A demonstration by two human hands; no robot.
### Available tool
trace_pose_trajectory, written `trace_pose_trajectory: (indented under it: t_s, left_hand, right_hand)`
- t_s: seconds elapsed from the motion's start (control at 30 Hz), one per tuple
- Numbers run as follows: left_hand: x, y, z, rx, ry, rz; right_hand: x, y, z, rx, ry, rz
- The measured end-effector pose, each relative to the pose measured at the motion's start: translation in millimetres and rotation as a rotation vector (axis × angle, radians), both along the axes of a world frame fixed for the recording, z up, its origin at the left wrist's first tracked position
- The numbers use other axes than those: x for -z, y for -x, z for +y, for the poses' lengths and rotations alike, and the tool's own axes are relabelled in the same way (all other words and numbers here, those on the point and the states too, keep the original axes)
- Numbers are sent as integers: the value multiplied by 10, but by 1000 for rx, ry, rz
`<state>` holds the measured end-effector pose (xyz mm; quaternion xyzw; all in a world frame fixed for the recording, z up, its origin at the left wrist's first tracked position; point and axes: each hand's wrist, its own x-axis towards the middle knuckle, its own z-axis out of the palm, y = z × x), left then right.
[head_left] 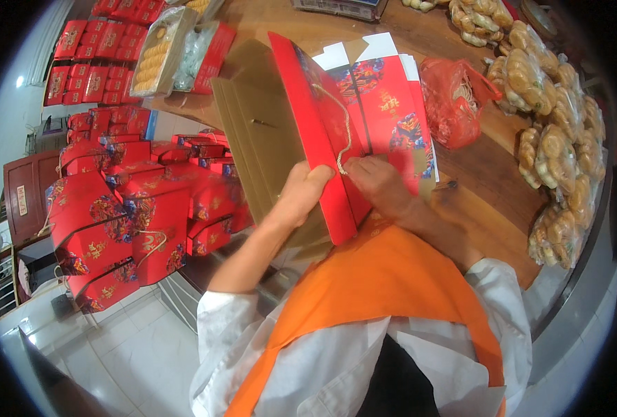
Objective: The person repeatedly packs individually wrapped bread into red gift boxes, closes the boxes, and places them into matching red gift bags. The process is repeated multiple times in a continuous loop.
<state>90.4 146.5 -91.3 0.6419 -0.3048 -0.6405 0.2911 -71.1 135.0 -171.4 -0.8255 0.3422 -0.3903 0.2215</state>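
Note:
A red cardboard gift box (323,130), partly unfolded, stands tilted over the table's near edge, its brown inner flaps (259,122) spread to the left. My left hand (303,190) grips the box's red edge panel. On the panel's right face, my right hand (376,180) pinches the lower end of a cream twisted cord handle (347,130); its fingertips are partly hidden. Behind the box lies a stack of flat printed red cardboard blanks (392,112) with white edges. Right of the stack, an open-topped red plastic bag (452,101) holds pale cords.
Clear bags of round baked goods (556,156) line the table's right side. A carton of yellow pastries (157,57) stands at the back left. Many finished red gift boxes (152,208) are piled left of the wooden table (501,172), with small red boxes (92,83) stacked behind.

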Motion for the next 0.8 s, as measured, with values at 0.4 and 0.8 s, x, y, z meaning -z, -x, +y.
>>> trace_pose_trajectory:
  t_s: [0.4,0.8]
  left_hand:
    - [86,-15,55,203,49,-54]
    - [-195,-171,-76,1122,844,-1404]
  right_hand:
    - [303,-33,-9,-185,-1239,-838]
    - [430,499,-107,-42,-967,-488]
